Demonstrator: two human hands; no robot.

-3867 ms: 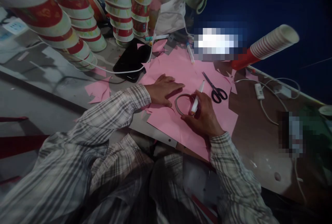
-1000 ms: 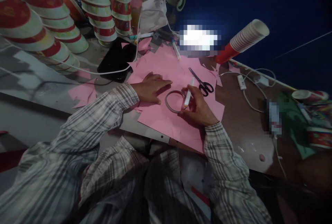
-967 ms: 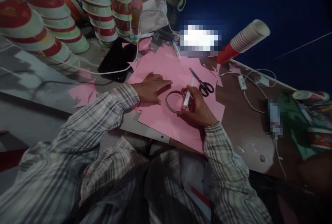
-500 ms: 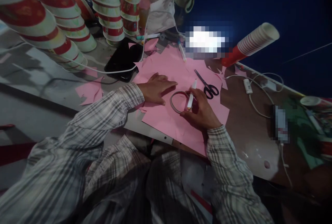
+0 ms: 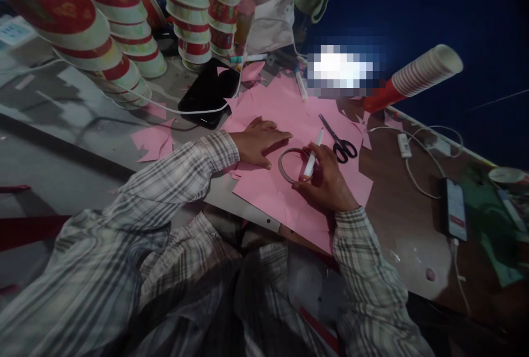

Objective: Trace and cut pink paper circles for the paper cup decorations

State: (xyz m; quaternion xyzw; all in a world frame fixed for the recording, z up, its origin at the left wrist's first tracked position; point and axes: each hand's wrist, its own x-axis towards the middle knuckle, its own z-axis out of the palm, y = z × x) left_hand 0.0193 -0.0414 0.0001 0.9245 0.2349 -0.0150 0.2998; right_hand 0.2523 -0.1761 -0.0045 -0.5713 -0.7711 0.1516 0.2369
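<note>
Right hand (image 5: 329,182) grips pen (image 5: 309,166) at ring (image 5: 282,171)
Left hand (image 5: 257,143) lies spread on paper (image 5: 285,101) left of ring; scissors (image 5: 336,139) lie right.

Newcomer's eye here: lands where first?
Probably the bright pink paper mid-table, where the right hand holds a white marker at a thin grey ring. Next, the tall red-and-white stacks of paper cups at upper left. Then the black-handled metal scissors on the paper, beyond that hand.

Bare pink paper (image 5: 285,103) leaves a lane between left hand (image 5: 259,144) and scissors (image 5: 339,140). Far left — cup stacks (image 5: 192,18) block the way.
</note>
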